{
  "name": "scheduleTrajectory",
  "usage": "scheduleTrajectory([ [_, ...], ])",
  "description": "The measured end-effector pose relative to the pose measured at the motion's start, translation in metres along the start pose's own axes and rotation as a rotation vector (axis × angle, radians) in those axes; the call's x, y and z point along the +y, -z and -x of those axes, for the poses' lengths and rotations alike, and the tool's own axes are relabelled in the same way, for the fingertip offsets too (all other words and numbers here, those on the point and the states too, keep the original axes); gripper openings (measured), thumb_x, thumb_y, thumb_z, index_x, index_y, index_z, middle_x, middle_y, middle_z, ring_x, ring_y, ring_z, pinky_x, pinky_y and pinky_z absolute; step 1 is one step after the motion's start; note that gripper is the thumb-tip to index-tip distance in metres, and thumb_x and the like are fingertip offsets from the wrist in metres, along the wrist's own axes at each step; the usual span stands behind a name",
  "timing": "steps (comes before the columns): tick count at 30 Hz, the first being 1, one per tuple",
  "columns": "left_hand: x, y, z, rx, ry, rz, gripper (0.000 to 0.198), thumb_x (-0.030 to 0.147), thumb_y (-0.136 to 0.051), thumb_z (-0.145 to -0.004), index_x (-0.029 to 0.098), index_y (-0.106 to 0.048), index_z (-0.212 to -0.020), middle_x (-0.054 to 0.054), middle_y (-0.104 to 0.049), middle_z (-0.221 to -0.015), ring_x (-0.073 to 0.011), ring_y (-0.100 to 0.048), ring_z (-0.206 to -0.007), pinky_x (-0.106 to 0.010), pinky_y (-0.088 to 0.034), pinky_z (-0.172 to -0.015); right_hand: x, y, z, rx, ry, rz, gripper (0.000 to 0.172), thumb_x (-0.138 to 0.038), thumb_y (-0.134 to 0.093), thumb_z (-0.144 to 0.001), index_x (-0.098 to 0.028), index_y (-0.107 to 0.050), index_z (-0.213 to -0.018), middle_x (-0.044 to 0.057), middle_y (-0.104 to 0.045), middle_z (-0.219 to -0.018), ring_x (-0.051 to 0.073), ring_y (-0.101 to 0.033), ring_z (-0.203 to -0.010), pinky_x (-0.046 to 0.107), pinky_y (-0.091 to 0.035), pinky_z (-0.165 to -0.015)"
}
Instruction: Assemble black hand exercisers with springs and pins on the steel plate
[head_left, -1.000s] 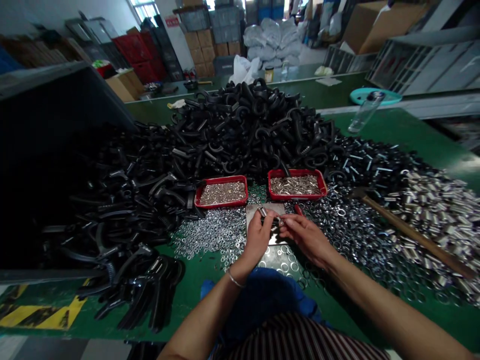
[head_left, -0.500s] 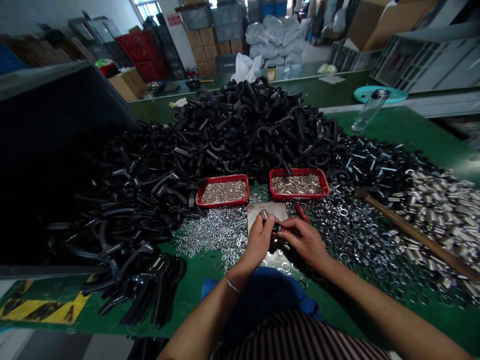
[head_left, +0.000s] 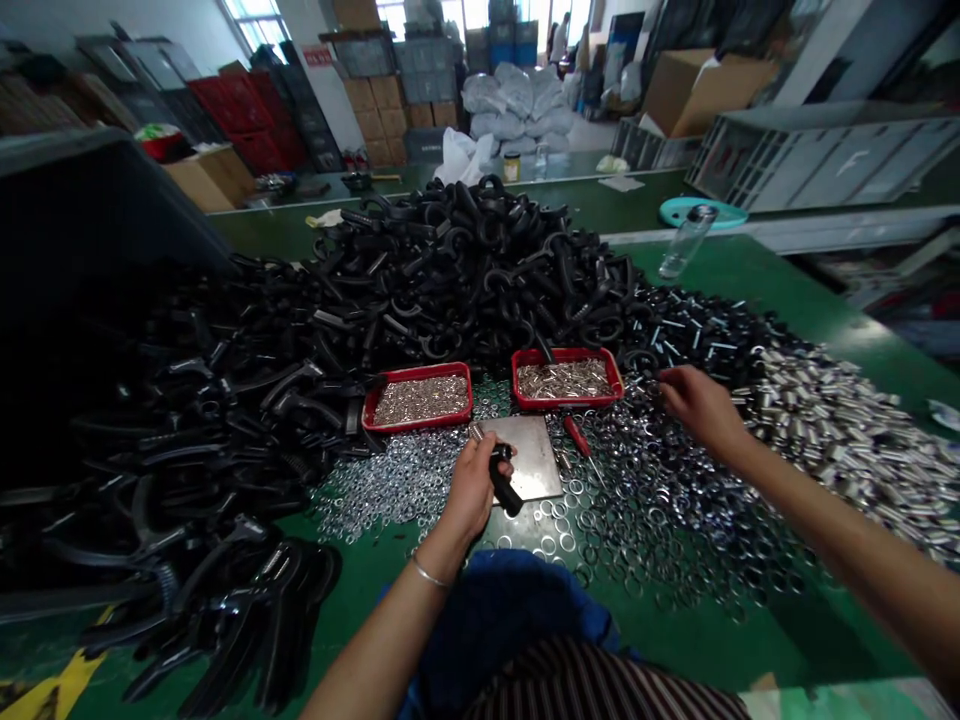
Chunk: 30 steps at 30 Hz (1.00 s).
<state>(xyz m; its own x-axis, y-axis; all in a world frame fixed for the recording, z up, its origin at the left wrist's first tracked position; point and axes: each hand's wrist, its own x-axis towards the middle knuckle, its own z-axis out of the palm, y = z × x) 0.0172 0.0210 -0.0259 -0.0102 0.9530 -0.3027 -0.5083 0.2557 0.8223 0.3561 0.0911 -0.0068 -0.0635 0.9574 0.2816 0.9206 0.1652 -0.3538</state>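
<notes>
Left hand (head_left: 471, 490): gripping black plastic handle (head_left: 504, 490) over steel plate (head_left: 534, 450), flat backing | right hand (head_left: 697, 402): half-open, empty, over washers (head_left: 637, 480), 2 o'clock

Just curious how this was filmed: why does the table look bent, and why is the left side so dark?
In the head view, the green workbench bows toward the edges, probably from a wide lens; the black plastic handles at left sink into shadow, while the window glares bright.
</notes>
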Motion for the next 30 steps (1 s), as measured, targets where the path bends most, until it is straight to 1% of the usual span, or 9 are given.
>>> scheduleTrajectory([
  [2,-0.003,-0.005,0.001,-0.006,0.027,0.005,0.038,0.048,-0.069,-0.081,0.018,-0.046,-0.088,-0.001,-0.063,-0.078,-0.0054,-0.051,-0.054,-0.02,-0.042,-0.055,0.031,0.003,-0.023,-0.013,0.009,0.109,0.028,-0.021,-0.049,-0.093,-0.012,-0.07,-0.109,0.016,-0.068,-0.097,0.029,-0.062,-0.092,0.041,-0.047,-0.08],
  [4,-0.008,-0.011,0.003,-0.037,0.053,-0.011,0.038,0.048,-0.068,-0.082,0.017,-0.048,-0.089,-0.001,-0.063,-0.079,-0.0055,-0.052,-0.054,-0.02,-0.042,-0.055,0.044,0.0,-0.039,-0.107,0.094,0.19,0.028,-0.017,-0.051,-0.092,-0.014,-0.07,-0.113,0.014,-0.066,-0.099,0.027,-0.061,-0.092,0.036,-0.045,-0.078],
  [7,-0.013,-0.016,0.005,-0.07,0.053,-0.049,0.037,0.049,-0.067,-0.083,0.017,-0.049,-0.089,-0.001,-0.064,-0.079,-0.0052,-0.052,-0.053,-0.02,-0.042,-0.054,0.04,-0.006,-0.053,-0.219,0.128,0.362,0.031,-0.023,-0.059,-0.092,-0.018,-0.067,-0.121,0.014,-0.062,-0.103,0.023,-0.059,-0.084,0.031,-0.038,-0.067],
  [10,-0.01,-0.01,0.005,-0.05,0.056,-0.018,0.037,0.048,-0.067,-0.083,0.017,-0.047,-0.089,-0.001,-0.064,-0.078,-0.0051,-0.052,-0.052,-0.02,-0.042,-0.055,0.031,-0.001,-0.055,-0.259,0.074,0.431,0.03,-0.03,-0.065,-0.09,-0.014,-0.067,-0.115,0.017,-0.061,-0.099,0.02,-0.056,-0.078,0.031,-0.029,-0.062],
  [14,-0.002,0.001,0.003,-0.005,0.051,0.029,0.039,0.047,-0.07,-0.081,0.018,-0.046,-0.089,-0.002,-0.064,-0.078,-0.0057,-0.053,-0.053,-0.021,-0.043,-0.056,0.022,0.016,-0.043,-0.243,0.006,0.494,0.025,-0.019,-0.065,-0.088,-0.005,-0.062,-0.109,0.023,-0.062,-0.089,0.021,-0.055,-0.073,0.033,-0.025,-0.061],
  [17,-0.001,0.001,0.001,0.022,0.057,0.044,0.039,0.046,-0.071,-0.08,0.018,-0.046,-0.089,-0.002,-0.065,-0.077,-0.0064,-0.054,-0.053,-0.021,-0.043,-0.056,0.013,0.024,-0.032,-0.231,-0.047,0.53,0.027,-0.018,-0.06,-0.09,-0.005,-0.056,-0.113,0.025,-0.062,-0.092,0.024,-0.056,-0.077,0.033,-0.026,-0.063],
  [20,-0.003,-0.001,0.001,0.021,0.071,0.051,0.038,0.045,-0.071,-0.08,0.018,-0.046,-0.089,-0.003,-0.065,-0.077,-0.0073,-0.055,-0.054,-0.021,-0.042,-0.055,0.006,0.027,-0.026,-0.237,-0.111,0.465,0.028,-0.024,-0.059,-0.091,-0.006,-0.054,-0.113,0.024,-0.061,-0.096,0.025,-0.055,-0.081,0.032,-0.03,-0.066],
  [25,-0.004,0.0,0.002,0.018,0.047,0.049,0.036,0.043,-0.07,-0.082,0.017,-0.047,-0.089,-0.003,-0.066,-0.078,-0.0066,-0.054,-0.054,-0.02,-0.041,-0.056,-0.016,0.032,-0.009,0.02,-0.109,0.205,0.022,-0.029,-0.06,-0.091,-0.012,-0.056,-0.104,0.019,-0.064,-0.096,0.024,-0.057,-0.083,0.034,-0.038,-0.07],
  [30,-0.009,-0.009,0.001,-0.008,0.033,0.002,0.034,0.044,-0.067,-0.084,0.017,-0.049,-0.089,-0.003,-0.065,-0.079,-0.0056,-0.052,-0.054,-0.019,-0.04,-0.055,-0.077,0.02,0.029,-0.092,0.054,-0.223,0.022,-0.036,-0.064,-0.089,-0.019,-0.058,-0.102,0.01,-0.068,-0.094,0.023,-0.064,-0.08,0.033,-0.047,-0.07],
])
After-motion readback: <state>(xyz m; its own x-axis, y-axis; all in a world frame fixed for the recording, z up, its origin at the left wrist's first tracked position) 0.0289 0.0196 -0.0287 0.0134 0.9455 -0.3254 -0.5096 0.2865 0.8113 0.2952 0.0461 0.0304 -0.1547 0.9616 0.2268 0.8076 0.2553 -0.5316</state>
